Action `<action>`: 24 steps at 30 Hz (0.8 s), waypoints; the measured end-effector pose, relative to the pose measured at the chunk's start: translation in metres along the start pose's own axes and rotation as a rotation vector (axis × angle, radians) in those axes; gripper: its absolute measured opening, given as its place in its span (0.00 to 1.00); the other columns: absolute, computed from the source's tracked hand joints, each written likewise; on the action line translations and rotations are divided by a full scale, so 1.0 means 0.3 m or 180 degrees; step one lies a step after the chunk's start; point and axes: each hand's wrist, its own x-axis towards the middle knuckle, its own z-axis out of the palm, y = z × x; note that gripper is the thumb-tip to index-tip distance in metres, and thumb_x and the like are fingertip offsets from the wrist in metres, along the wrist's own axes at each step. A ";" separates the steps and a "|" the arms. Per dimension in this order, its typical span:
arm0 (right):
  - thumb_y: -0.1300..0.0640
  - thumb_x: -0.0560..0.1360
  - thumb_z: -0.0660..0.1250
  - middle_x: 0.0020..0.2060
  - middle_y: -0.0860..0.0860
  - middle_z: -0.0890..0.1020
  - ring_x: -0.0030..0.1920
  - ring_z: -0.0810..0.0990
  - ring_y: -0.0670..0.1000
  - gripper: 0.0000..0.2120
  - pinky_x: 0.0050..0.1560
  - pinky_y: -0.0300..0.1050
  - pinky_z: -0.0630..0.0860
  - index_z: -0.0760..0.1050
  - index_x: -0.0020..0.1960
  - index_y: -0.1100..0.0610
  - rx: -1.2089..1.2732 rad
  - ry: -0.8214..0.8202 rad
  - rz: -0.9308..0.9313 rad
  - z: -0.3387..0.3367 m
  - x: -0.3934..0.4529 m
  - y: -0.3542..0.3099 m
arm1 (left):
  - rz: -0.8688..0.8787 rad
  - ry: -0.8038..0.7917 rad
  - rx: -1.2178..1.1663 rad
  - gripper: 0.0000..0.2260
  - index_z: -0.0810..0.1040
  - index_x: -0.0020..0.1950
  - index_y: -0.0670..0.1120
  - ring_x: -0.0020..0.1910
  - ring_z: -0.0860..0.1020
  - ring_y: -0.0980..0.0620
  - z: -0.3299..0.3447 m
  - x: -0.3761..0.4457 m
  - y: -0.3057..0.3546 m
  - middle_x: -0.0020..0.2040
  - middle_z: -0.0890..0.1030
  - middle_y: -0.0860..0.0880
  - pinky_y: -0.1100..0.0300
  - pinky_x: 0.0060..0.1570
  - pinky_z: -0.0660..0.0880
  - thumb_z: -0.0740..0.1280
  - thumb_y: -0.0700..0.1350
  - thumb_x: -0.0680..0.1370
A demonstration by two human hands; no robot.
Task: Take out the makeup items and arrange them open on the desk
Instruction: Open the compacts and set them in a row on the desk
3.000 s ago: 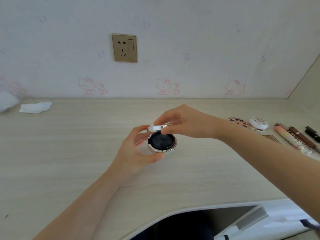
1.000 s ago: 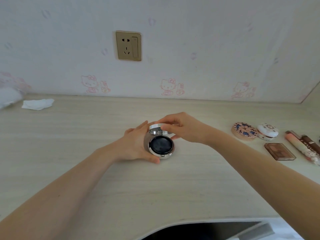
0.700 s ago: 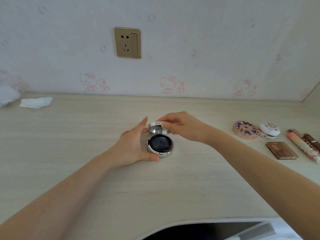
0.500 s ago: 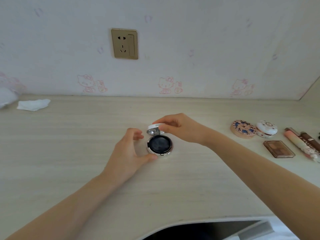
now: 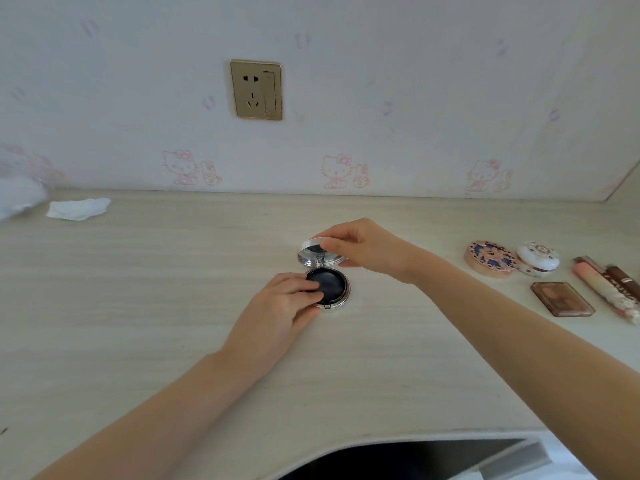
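A round silver compact (image 5: 330,287) lies open on the pale wooden desk (image 5: 173,289) near the middle. Its base shows a black puff. My left hand (image 5: 282,306) holds the base from the left, fingertips on the black puff and thumb at the front rim. My right hand (image 5: 363,249) pinches the rim of the mirrored lid (image 5: 317,256), which stands tilted back behind the base. At the right lie a floral round compact (image 5: 490,258), a white round case (image 5: 538,258), a brown rectangular palette (image 5: 561,298) and several tube-shaped items (image 5: 609,289).
A crumpled white tissue (image 5: 79,208) lies at the back left, with a pale bundle (image 5: 19,199) at the left edge. A gold wall socket (image 5: 256,89) is on the wall behind. The desk's curved front edge (image 5: 381,439) runs below my arms.
My left hand has shifted from the compact's side onto the black puff. The lid in my right hand has swung further back and open. The compact stays on the desk.
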 end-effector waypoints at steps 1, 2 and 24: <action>0.52 0.80 0.63 0.54 0.47 0.83 0.58 0.79 0.47 0.12 0.61 0.49 0.77 0.79 0.60 0.52 -0.0008 0.0011 0.0008 0.003 -0.002 -0.001 | -0.0016 -0.0007 -0.0019 0.10 0.84 0.52 0.42 0.57 0.79 0.47 0.000 -0.001 0.001 0.54 0.83 0.48 0.63 0.59 0.70 0.75 0.40 0.71; 0.52 0.79 0.63 0.54 0.46 0.82 0.57 0.79 0.46 0.12 0.60 0.47 0.77 0.79 0.61 0.52 -0.0043 0.0036 -0.0003 0.006 -0.005 -0.001 | -0.0022 -0.0008 -0.0053 0.10 0.84 0.52 0.42 0.57 0.78 0.47 0.000 -0.001 0.001 0.54 0.83 0.48 0.62 0.59 0.70 0.75 0.39 0.71; 0.46 0.75 0.67 0.64 0.44 0.75 0.63 0.72 0.50 0.36 0.55 0.40 0.67 0.54 0.76 0.52 -0.1166 0.1020 -0.0293 0.189 -0.148 0.187 | -0.0980 0.0108 -0.0434 0.17 0.80 0.57 0.54 0.53 0.75 0.55 0.010 0.002 -0.035 0.51 0.80 0.58 0.71 0.47 0.64 0.75 0.51 0.69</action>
